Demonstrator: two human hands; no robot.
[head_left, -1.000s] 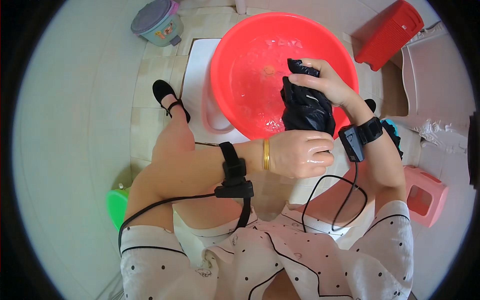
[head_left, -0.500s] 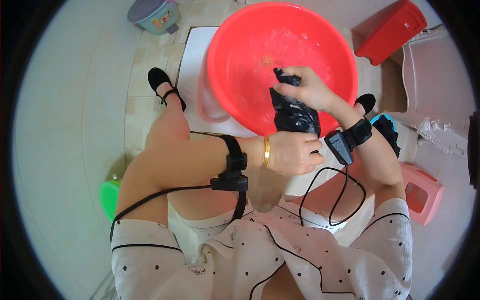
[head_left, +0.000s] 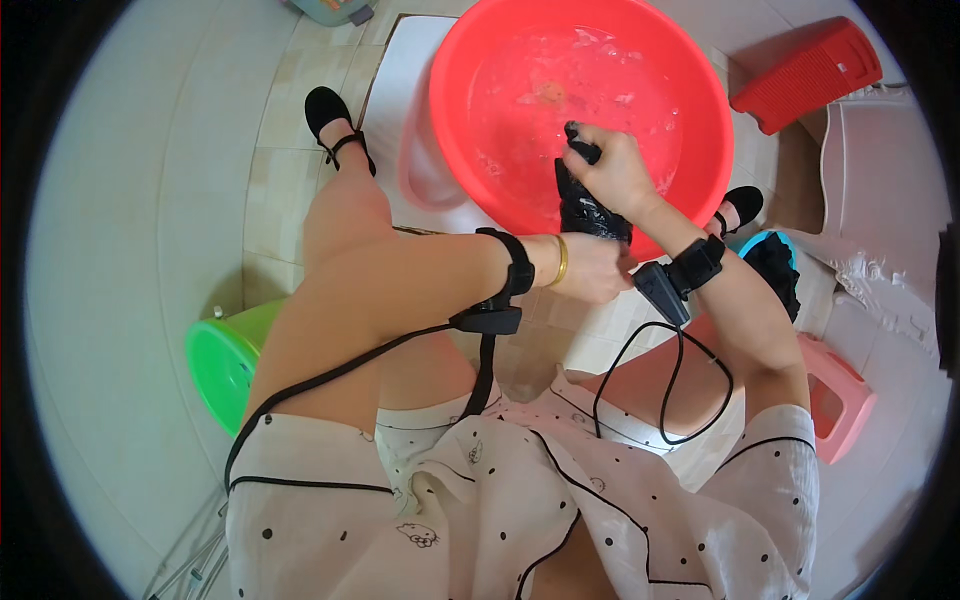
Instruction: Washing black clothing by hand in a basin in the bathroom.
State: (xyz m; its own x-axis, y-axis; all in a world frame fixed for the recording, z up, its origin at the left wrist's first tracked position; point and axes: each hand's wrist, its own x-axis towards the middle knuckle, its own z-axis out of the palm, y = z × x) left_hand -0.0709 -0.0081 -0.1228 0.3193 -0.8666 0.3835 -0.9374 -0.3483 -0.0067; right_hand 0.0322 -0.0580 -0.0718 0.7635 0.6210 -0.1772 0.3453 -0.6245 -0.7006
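Note:
A wet, shiny black cloth (head_left: pixel 590 212) is bunched between my hands, above the near edge of a large red basin (head_left: pixel 447 120) with bubbly water in it. My right hand (head_left: pixel 615 175) is closed round its upper part, and a dark end pokes out past the thumb. Lower down, my left hand (head_left: pixel 592 268), with a gold bangle at its wrist, grips the cloth's near end. The left fingertips are partly hidden at its far side.
A white squat toilet (head_left: pixel 415 90) lies partly under the basin. A green basin (head_left: pixel 225 360) stands at left. On the right are a red stool (head_left: pixel 810 75), a blue tub holding black cloth (head_left: pixel 775 270) and a pink stool (head_left: pixel 845 400). A black cable (head_left: pixel 660 420) loops from my right wrist strap.
My left hand has moved up toward my right hand, and less of the black cloth shows between them. The view has shifted, with more of the green basin in sight.

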